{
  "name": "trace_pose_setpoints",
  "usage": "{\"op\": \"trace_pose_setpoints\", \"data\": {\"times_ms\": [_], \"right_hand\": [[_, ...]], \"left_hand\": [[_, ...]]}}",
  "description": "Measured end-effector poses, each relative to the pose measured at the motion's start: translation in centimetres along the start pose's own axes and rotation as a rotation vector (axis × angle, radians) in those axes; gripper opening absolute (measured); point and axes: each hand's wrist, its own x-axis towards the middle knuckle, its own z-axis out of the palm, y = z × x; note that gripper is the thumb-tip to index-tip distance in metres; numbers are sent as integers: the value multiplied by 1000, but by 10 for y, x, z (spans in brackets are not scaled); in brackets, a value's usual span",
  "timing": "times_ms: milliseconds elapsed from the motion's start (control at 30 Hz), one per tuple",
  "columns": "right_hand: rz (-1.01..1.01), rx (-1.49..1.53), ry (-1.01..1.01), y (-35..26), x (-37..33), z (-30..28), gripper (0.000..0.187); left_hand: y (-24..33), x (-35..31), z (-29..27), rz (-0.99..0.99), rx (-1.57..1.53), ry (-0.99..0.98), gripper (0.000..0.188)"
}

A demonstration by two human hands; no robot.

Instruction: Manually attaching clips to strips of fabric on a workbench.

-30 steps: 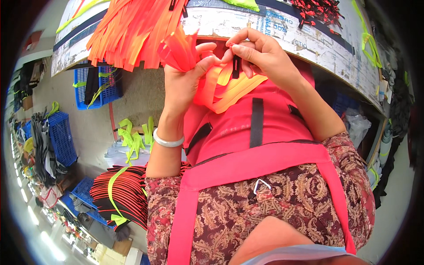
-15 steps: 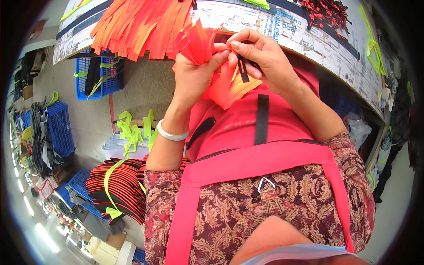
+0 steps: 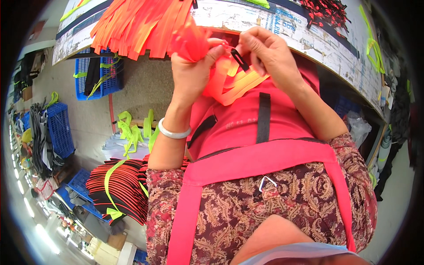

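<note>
My left hand [image 3: 192, 75] is closed round a bunch of bright orange fabric strips [image 3: 191, 42]. Part of the bunch fans out above the fist, and folded orange lengths [image 3: 232, 88] hang below it over my red apron. A small black loop-shaped piece [image 3: 240, 60] dangles beside my left fingertips, joined to the strips by what looks like a thin reddish cord. Just to its right, my right hand [image 3: 270, 52] has thumb and forefinger pinched together; whatever lies between them is too small to make out.
A workbench [image 3: 221, 17] with a patterned top holds a pile of orange strips [image 3: 139, 28] and a heap of small red-and-black pieces [image 3: 324, 15]. On the left are blue crates [image 3: 60, 128], and stacked black-and-red pieces [image 3: 115, 187] tied with yellow-green strips.
My right hand has drawn slightly right, away from the left fingertips. The black piece now hangs tilted between the hands, and the lower orange strips have spread a little to the right.
</note>
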Motion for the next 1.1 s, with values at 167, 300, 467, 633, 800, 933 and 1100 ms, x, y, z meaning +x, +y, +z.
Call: {"op": "trace_pose_setpoints", "data": {"times_ms": [167, 300, 467, 633, 800, 933, 1100], "right_hand": [[338, 302, -237, 21, 1, -16, 25], [99, 275, -3, 17, 12, -7, 19], [-90, 303, -28, -4, 17, -22, 18], [-135, -175, -163, -15, -3, -9, 18], [26, -194, -169, -18, -7, -7, 19], [-96, -233, -185, -18, -7, -5, 20], [-88, -229, -207, -23, -8, -8, 21]], "left_hand": [[3, 3, 1, 40, 47, -20, 12], [9, 5, 1, 3, 64, -72, 13], [10, 6, -8, -193, -42, -112, 13], [16, 7, -15, -359, -187, -174, 16], [20, 8, -17, -408, -199, -213, 17], [23, 9, -18, -442, -191, -248, 17], [24, 10, -21, -434, -161, -300, 17]]}}
